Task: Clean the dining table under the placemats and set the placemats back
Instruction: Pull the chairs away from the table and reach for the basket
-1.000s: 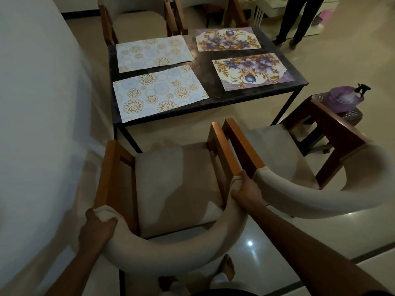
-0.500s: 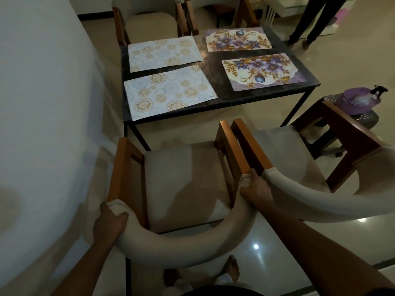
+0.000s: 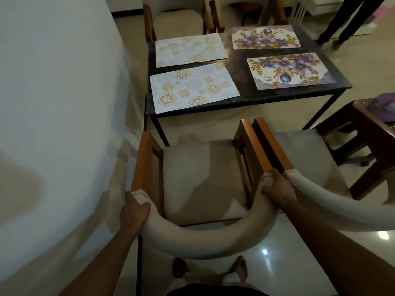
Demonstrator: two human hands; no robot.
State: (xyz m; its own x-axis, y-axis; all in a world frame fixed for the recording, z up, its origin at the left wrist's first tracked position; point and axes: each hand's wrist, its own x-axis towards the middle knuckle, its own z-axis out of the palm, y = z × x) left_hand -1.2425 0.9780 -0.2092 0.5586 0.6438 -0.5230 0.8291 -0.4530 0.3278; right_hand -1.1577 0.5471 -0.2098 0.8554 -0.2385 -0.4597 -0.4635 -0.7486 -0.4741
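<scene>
- Compared with the earlier frame, the chair (image 3: 198, 184) and the dining table (image 3: 241, 101) sat closer together, and the table filled more of the view; both hands kept their places on the backrest.
- The left hand (image 3: 133, 212) was curled tight around the left end of the padded backrest (image 3: 205, 242), fingers wrapped over the fabric.
- The right hand (image 3: 277, 189) was closed on the right end of the same backrest, just beside the neighbouring chair (image 3: 310, 159).
- Four placemats lay flat on the table, well ahead of both hands: two circle-patterned placemats (image 3: 192, 86) ahead of the left hand, two floral placemats (image 3: 286, 69) ahead of the right.
- A purple basin (image 3: 384, 105) sat on a stool far right of the right hand; its contents could not be told.
</scene>
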